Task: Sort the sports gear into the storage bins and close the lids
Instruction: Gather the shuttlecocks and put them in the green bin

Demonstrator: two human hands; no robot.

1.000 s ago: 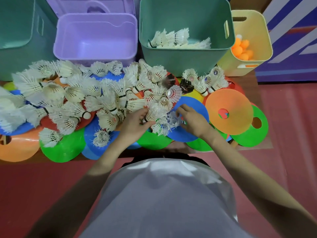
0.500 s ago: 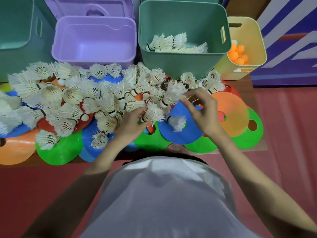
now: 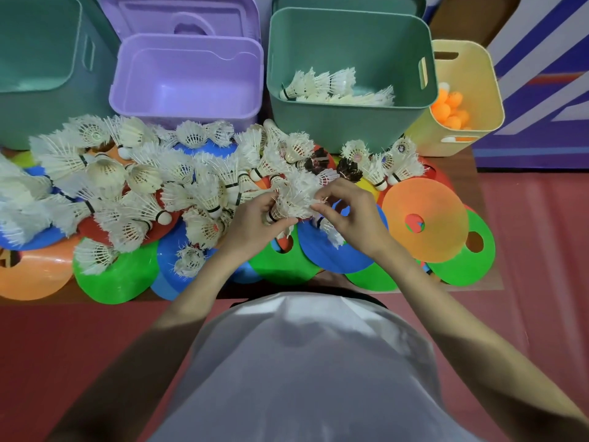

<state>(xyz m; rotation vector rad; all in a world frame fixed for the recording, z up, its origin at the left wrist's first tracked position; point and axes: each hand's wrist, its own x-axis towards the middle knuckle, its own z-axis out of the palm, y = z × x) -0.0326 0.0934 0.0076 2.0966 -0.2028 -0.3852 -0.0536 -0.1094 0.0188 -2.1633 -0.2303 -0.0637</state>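
Head view: both hands' fingers (image 3: 322, 199) pinch a shuttlecock bunch (image 3: 294, 199) near the green bin (image 3: 347, 129), its top open.

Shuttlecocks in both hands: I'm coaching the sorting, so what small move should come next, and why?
Probably lift the shuttlecocks held between the left hand and right hand into the green bin, which already holds shuttlecocks; the yellow bin holds orange balls.

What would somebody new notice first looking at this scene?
Probably the big heap of white shuttlecocks spread over bright disc cones in the middle. At its near edge, the left hand and right hand hold a shuttlecock bunch. Behind stand open bins; the green bin already holds shuttlecocks.
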